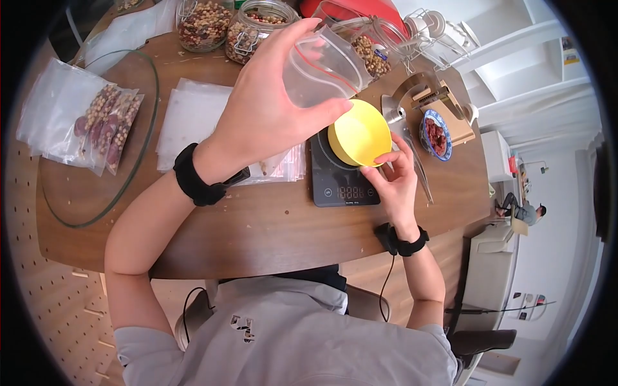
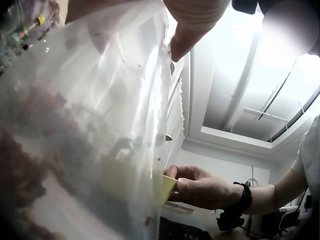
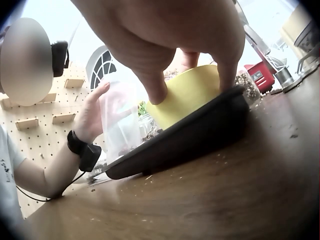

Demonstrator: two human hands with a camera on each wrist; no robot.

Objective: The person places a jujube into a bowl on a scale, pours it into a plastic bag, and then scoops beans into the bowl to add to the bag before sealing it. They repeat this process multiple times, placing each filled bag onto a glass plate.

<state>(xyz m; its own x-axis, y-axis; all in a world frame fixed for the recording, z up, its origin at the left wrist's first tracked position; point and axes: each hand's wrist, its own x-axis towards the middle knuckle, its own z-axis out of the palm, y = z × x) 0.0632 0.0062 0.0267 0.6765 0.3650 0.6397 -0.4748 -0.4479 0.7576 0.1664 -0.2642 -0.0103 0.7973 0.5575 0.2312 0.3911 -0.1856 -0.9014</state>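
The left hand (image 1: 273, 106) holds a clear zip bag (image 1: 322, 67) with a red seal line, its mouth spread, beside the yellow bowl (image 1: 360, 135). The right hand (image 1: 396, 180) pinches the bowl's near rim with thumb and fingers. In the right wrist view the bowl (image 3: 187, 95) is on or just over the black scale (image 3: 185, 140); contact is hard to tell. The scale's display (image 1: 351, 192) is lit. Through the bag (image 2: 100, 120) in the left wrist view, blurred reddish shapes show. The bowl's inside looks plain yellow.
Flat bags (image 1: 193, 116) lie left of the scale. Farther left, filled bags (image 1: 106, 128) lie on a glass lid (image 1: 154, 109). Jars of beans (image 1: 203, 26) stand at the back. Right of the scale are metal tongs (image 1: 421, 170) and a patterned bowl (image 1: 436, 135) of dark red pieces.
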